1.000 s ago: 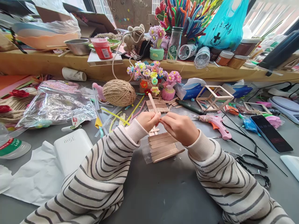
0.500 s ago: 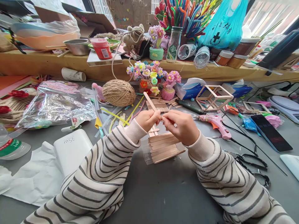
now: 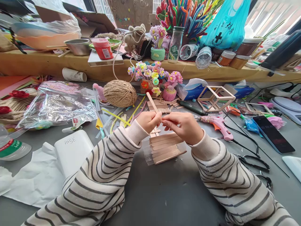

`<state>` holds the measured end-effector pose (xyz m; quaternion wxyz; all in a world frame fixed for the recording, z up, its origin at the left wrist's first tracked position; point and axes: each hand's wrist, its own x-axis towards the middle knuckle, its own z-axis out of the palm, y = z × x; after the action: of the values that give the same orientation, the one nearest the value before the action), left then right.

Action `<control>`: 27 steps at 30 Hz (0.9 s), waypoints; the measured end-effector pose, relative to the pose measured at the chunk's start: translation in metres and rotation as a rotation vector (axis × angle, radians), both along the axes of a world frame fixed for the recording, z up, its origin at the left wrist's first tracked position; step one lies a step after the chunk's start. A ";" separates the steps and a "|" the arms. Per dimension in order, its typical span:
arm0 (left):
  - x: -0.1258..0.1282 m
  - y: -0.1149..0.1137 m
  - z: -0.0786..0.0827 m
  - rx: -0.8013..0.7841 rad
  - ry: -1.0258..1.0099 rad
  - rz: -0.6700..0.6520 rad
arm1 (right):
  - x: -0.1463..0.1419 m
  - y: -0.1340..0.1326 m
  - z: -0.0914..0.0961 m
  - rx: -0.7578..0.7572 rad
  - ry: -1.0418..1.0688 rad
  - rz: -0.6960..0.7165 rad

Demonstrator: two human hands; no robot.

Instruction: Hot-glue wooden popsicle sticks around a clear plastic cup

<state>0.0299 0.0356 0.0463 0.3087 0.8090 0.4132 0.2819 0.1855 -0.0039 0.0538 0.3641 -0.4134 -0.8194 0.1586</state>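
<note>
My left hand [image 3: 150, 121] is closed round a wooden craft stick [image 3: 152, 102], whose rounded end points up and away from me. Fingertips of my right hand [image 3: 183, 125] pinch together at the stick's near end, touching my left fingertips; whether they grip the stick itself or a small bit on it is hidden. Below both hands lies a panel of craft sticks [image 3: 166, 147] joined side by side, on a clear plastic sheet [image 3: 147, 153]. More craft sticks [image 3: 164, 106] lie beyond my hands, partly covered by them.
A pink glue gun [image 3: 222, 127] with a black cord lies right of my hands, near black-handled scissors [image 3: 255, 163] and a phone [image 3: 274, 133]. A twine ball [image 3: 120, 93], pipe-cleaner flowers [image 3: 148, 73] and a stick frame [image 3: 216, 98] stand behind. A white power bank [image 3: 73, 153] lies left.
My right hand has shifted slightly right and its fingers have straightened a little. The left hand and the stick have barely moved.
</note>
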 end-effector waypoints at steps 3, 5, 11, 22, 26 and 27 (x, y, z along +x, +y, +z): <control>0.000 0.000 0.000 -0.002 0.024 -0.012 | 0.002 0.001 0.000 -0.075 0.014 0.039; 0.000 0.000 0.000 0.012 0.046 -0.010 | 0.002 0.002 0.000 -0.045 -0.027 0.027; 0.000 0.000 0.001 -0.001 0.059 0.002 | -0.001 0.000 -0.001 0.108 -0.205 -0.057; 0.001 0.002 -0.005 0.068 0.034 0.015 | -0.013 -0.006 -0.012 0.322 -0.349 -0.257; 0.001 0.002 -0.005 0.095 0.035 0.014 | -0.016 -0.008 -0.013 0.359 -0.362 -0.307; 0.001 0.002 -0.005 0.098 0.028 0.009 | -0.017 -0.010 -0.013 0.384 -0.370 -0.327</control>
<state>0.0312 0.0378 0.0414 0.2619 0.8250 0.4068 0.2919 0.1685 -0.0136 0.0411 0.3007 -0.4854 -0.8093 -0.1376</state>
